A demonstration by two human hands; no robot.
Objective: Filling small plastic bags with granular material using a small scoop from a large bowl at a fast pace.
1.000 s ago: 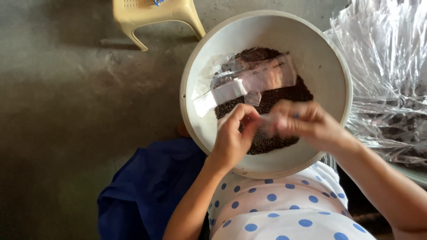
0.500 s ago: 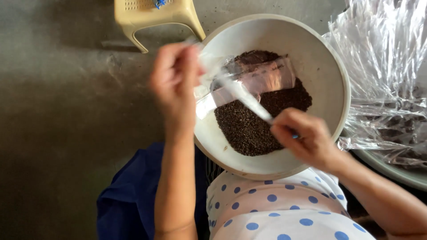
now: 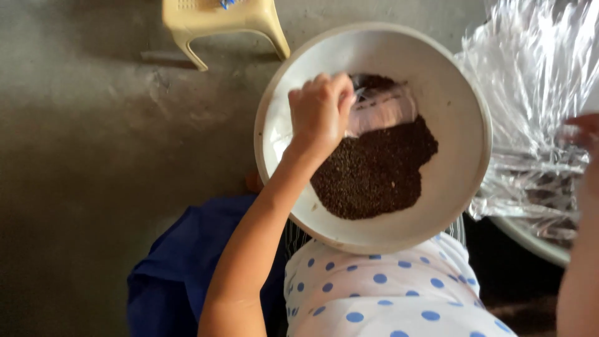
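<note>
Left hand [image 3: 319, 112] now inside bowl [image 3: 455, 93]

right hand [image 3: 583, 140] blurred, cut off; stool [image 3: 218, 22] cropped

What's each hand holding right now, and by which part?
The left hand grips a clear plastic scoop by its near end, over the dark seeds. The right hand is at the frame edge; its hold cannot be told.

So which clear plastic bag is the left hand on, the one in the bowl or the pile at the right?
The bag inside the white bowl, lying on the dark seeds; the left hand pinches its edge. The pile lies outside the bowl.
</note>
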